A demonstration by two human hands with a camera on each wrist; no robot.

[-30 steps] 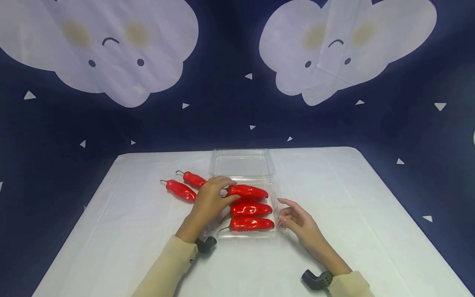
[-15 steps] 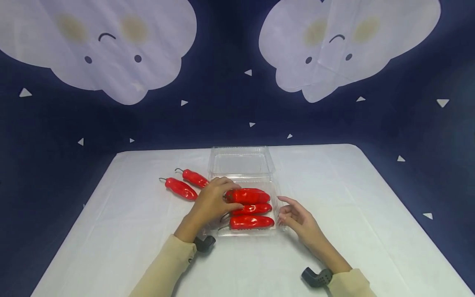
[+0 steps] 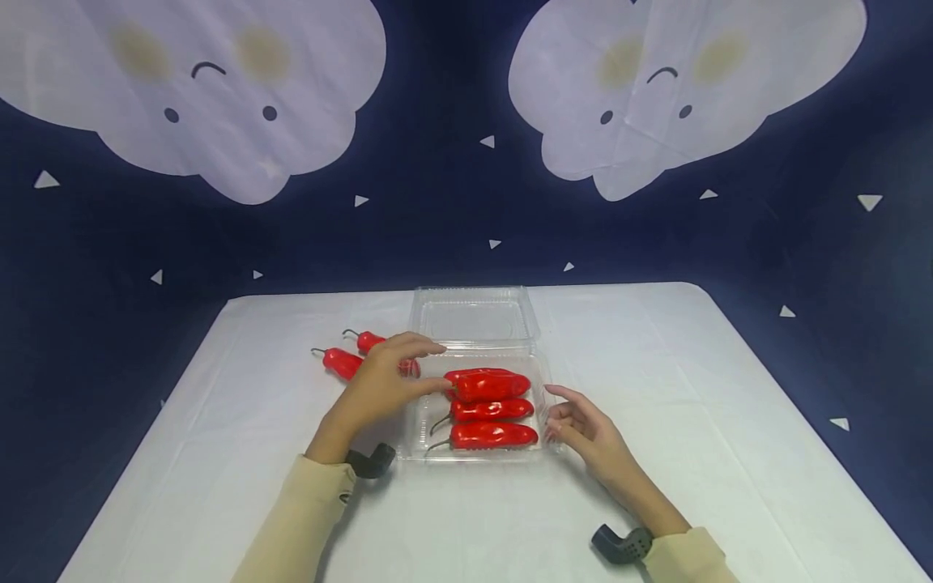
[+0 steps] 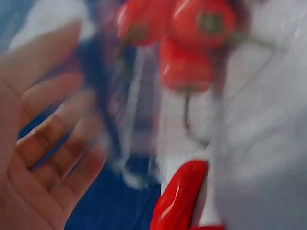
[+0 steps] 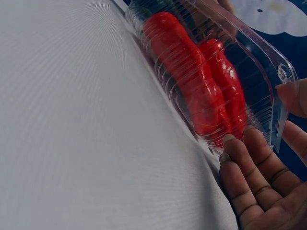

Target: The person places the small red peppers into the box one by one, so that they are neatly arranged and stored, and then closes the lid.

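Observation:
Several red peppers [image 3: 493,436] lie side by side in the base of a clear plastic clamshell box [image 3: 430,433], and the rear ones overlap. My left hand [image 3: 382,376] is over the box's left side, thumb and fingers spread, with nothing in its grasp. Behind it, two loose red peppers [image 3: 341,362] lie on the cloth, partly covered by the hand. At the box's right side, my right hand [image 3: 586,429] holds the wall. In the right wrist view its thumb [image 5: 293,98] is at the rim and its fingertips touch the outer wall.
The box's hinged lid [image 3: 474,320] lies folded back, away from me. A white cloth [image 3: 656,364] covers the table. Behind stands a dark blue backdrop [image 3: 445,162] with printed clouds. Black devices [image 3: 619,544] are strapped to both wrists.
My left hand set a pepper down at the rear of the row in the box, let go of it and drew back left with fingers spread. My right hand stayed at the box's side.

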